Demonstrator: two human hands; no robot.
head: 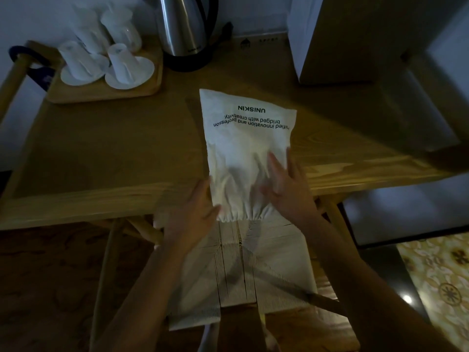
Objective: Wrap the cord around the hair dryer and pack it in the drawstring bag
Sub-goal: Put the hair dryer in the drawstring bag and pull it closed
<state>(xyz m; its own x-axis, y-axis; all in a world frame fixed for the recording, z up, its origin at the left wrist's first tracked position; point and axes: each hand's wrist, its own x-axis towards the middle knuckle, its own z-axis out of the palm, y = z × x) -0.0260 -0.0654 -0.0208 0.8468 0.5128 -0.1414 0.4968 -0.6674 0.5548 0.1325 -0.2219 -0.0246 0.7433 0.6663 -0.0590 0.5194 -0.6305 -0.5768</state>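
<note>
Woven chair seat lies closest, directly beneath both my forearms, its pale cord panels meeting at a centre seam. Above it, my left hand rests against the left edge of the drawstring bag near its gathered mouth, thumb lying toward the puckered hem; whether the fingers curl under the cloth cannot be told. To the right of that, my right hand lies flat on the bag's lower right part, fingers straight and spread, pressing the cloth without gripping it. Between my two hands the bag's cinched mouth hangs just past the front edge of the wooden table, while the rest of the bag stretches away from my hands across the tabletop, its black printed lettering upside down to me. The cloth bulges and wrinkles under my right palm; the hair dryer itself is not visible. Beyond my left hand, well apart, a wooden tray holds white cups turned over on saucers. Beyond the bag's far end stands a steel kettle on its dark base.
</note>
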